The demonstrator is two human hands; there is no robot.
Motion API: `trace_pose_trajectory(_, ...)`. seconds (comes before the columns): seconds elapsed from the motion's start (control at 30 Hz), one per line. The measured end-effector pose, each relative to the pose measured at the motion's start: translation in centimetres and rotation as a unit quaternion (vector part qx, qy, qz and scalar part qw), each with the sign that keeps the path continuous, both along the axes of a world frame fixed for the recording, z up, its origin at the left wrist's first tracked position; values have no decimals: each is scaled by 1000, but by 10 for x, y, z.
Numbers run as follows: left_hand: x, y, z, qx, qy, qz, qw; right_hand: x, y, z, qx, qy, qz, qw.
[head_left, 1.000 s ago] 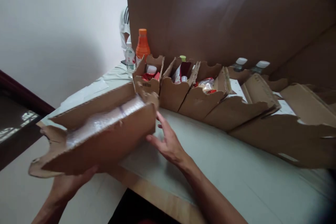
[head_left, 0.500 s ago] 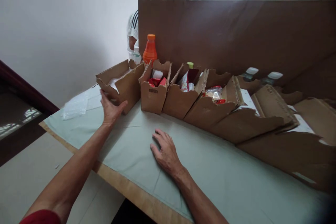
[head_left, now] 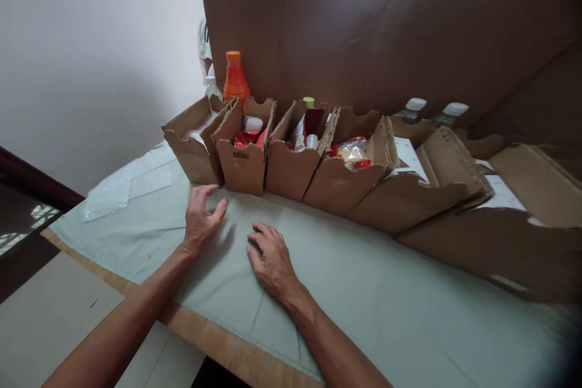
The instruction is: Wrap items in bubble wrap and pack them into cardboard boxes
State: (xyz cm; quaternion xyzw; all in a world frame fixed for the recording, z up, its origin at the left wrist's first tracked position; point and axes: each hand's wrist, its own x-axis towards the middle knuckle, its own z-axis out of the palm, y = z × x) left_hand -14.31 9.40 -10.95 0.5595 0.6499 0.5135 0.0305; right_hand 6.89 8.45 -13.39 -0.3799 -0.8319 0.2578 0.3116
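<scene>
"What's the left hand [head_left: 200, 220] doing?"
"It's poising just in front of the leftmost cardboard box [head_left: 196, 162] — thumb and fingers parting, holding nothing."
"And the right hand [head_left: 273, 260]?"
"Curving loosely over the worktop [head_left: 373, 291], also gripping nothing."
"The box?"
"It's standing at the row's left end — beside the orange bottle [head_left: 235, 80]."

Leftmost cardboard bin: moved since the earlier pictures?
Yes: the leftmost cardboard bin moved farther back, closing up to the left side of the barcoded cardboard bin.
</scene>
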Motion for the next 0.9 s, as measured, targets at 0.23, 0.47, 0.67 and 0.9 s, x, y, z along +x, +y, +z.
trace_pose_trajectory(0.23,53,41,-1,-91,-4,-215,972,-1,-1,3,-8,-14,-3,1000)
trace_pose_trajectory(0.47,44,54,-16,-116,-43,-202,972,0,-1,4,-17,-13,1,1000)
trace_pose_trajectory(0.67,36,57,-18,-130,-50,-201,970,0,-1,4,-22,-11,1,1000)
trace_pose_trajectory(0.9,51,42,2,-94,-44,-202,974,-2,-2,5,-23,-14,-5,1000)
